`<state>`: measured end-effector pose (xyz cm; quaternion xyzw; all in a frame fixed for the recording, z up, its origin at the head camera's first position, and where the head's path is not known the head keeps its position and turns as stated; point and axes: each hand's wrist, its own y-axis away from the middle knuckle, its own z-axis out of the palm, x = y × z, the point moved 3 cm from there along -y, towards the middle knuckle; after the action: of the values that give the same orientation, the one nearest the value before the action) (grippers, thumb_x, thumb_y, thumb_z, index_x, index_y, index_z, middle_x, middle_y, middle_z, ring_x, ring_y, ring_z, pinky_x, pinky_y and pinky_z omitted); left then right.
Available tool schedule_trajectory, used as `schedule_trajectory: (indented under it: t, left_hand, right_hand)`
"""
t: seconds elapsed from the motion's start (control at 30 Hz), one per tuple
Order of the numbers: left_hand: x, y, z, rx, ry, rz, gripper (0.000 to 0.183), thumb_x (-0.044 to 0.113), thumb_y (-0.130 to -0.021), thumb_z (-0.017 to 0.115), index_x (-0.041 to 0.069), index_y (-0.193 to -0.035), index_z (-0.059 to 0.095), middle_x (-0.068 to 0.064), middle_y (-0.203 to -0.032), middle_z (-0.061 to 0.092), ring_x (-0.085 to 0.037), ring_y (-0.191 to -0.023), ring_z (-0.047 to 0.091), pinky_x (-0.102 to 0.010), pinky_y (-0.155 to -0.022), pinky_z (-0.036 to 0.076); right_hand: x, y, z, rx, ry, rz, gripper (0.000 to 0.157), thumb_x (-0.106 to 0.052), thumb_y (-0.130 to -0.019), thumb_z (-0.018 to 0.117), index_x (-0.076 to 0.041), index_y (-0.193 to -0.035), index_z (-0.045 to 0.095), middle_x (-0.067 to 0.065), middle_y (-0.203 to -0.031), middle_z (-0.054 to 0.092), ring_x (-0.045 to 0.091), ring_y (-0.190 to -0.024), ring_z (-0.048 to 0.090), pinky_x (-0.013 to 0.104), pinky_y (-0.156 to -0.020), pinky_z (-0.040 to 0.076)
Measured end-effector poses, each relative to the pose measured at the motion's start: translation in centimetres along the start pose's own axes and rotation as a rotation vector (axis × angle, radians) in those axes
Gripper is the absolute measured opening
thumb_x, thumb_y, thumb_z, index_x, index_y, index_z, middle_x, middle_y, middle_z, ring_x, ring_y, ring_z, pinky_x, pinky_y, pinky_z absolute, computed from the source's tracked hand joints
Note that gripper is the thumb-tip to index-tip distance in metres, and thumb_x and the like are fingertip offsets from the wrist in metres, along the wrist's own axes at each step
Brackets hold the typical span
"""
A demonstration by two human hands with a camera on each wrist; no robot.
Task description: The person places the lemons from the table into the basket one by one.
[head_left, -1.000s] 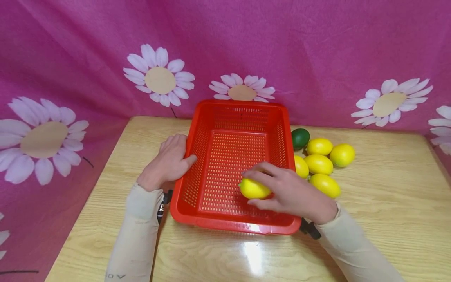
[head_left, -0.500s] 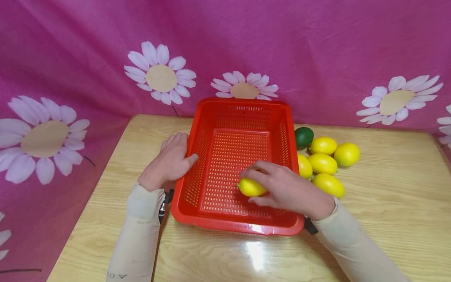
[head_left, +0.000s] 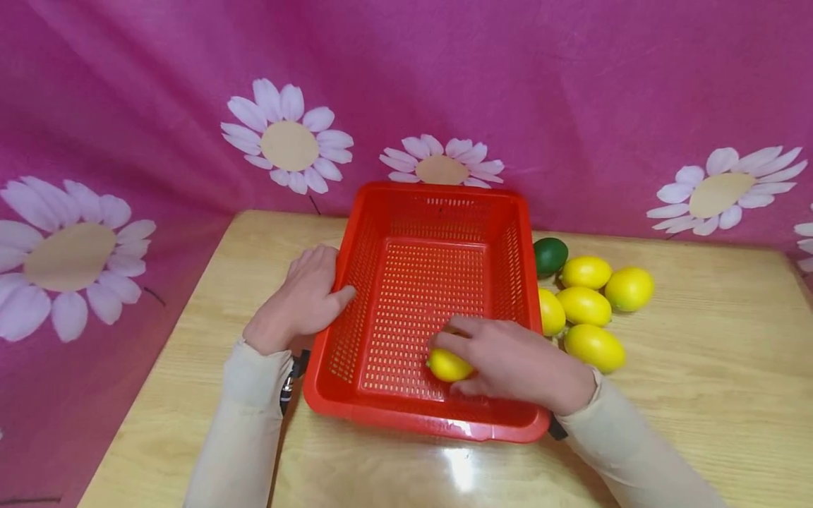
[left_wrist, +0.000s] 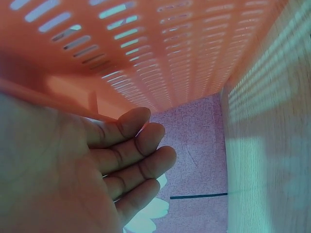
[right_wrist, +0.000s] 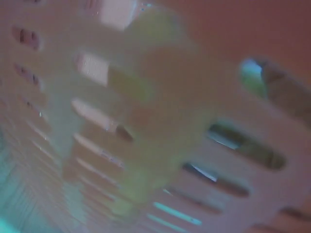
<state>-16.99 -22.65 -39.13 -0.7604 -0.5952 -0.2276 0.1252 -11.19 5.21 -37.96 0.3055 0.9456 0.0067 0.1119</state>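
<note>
A red plastic basket (head_left: 413, 422) with slotted walls and a slotted floor stands on the table. My left hand (head_left: 305, 300) holds its left rim, thumb over the inner side. In the left wrist view the fingers (left_wrist: 146, 167) lie loosely extended along the outside of the wall. Inside the basket, near the front right, my right hand (head_left: 517, 363) grips a yellow lemon (head_left: 448, 365), low over the floor. That lemon's right part is hidden by the hand. The right wrist view is mostly filled by the blurred basket wall (right_wrist: 252, 121), with yellow patches showing through.
Several more yellow lemons (head_left: 593, 347) lie in a cluster right of the basket, one partly hidden by its wall. A dark green, egg-shaped fruit (head_left: 550, 256) sits behind them. The wooden table (head_left: 711, 381) ends at a pink flowered cloth (head_left: 571, 106) behind.
My right hand has moved down deeper into the basket with the lemon, slightly left. The left hand stays at the rim. The whole view has shifted slightly.
</note>
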Motion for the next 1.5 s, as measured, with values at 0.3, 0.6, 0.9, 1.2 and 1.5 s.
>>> schedule_trajectory:
  t: [0.3,0.6,0.9,1.2,1.5]
  left_hand:
    - [0.04,0.4,0.1,0.001,0.009,-0.008,0.043,0.024,-0.093,0.058,0.003,-0.129,0.047,-0.009,-0.111,0.054,-0.026,-0.107,0.044,-0.042,-0.091,0.035]
    - [0.01,0.01,-0.03,-0.003,-0.015,-0.014,0.044,0.027,-0.095,0.055,0.001,-0.13,0.048,-0.01,-0.112,0.054,-0.027,-0.107,0.043,-0.041,-0.091,0.034]
    - [0.22,0.0,-0.16,0.0,-0.018,-0.011,0.043,0.027,-0.095,0.055,0.001,-0.129,0.048,-0.011,-0.112,0.053,-0.027,-0.107,0.043,-0.042,-0.092,0.034]
    - [0.11,0.14,-0.13,0.007,0.005,-0.015,0.043,0.024,-0.095,0.056,0.002,-0.13,0.048,-0.01,-0.114,0.054,-0.026,-0.109,0.044,-0.042,-0.092,0.035]
    - [0.16,0.1,-0.02,0.004,0.005,-0.011,0.044,0.025,-0.094,0.057,0.003,-0.131,0.048,-0.01,-0.114,0.054,-0.026,-0.107,0.044,-0.041,-0.091,0.035]
  right_hand:
    - [-0.27,0.11,0.46,-0.106,0.01,0.05,0.061,-0.042,-0.078,0.089,-0.027,-0.132,0.065,-0.005,-0.119,0.067,0.013,-0.094,0.067,0.037,-0.079,0.059]
    - [0.11,-0.24,0.33,-0.125,-0.014,0.07,0.059,-0.043,-0.078,0.088,-0.028,-0.13,0.065,-0.008,-0.113,0.068,0.009,-0.084,0.061,0.031,-0.072,0.054]
    - [0.04,-0.15,0.38,-0.155,0.002,0.074,0.055,-0.042,-0.077,0.089,-0.034,-0.126,0.067,-0.012,-0.113,0.069,0.007,-0.081,0.06,0.029,-0.065,0.047]
    - [0.01,-0.14,0.5,-0.163,0.055,0.064,0.052,-0.044,-0.075,0.088,-0.035,-0.122,0.066,-0.013,-0.112,0.069,0.008,-0.076,0.061,0.029,-0.062,0.044]
    - [0.04,-0.15,0.54,-0.176,0.017,0.087,0.056,-0.045,-0.077,0.088,-0.033,-0.127,0.067,-0.013,-0.114,0.07,0.007,-0.08,0.06,0.028,-0.065,0.046]
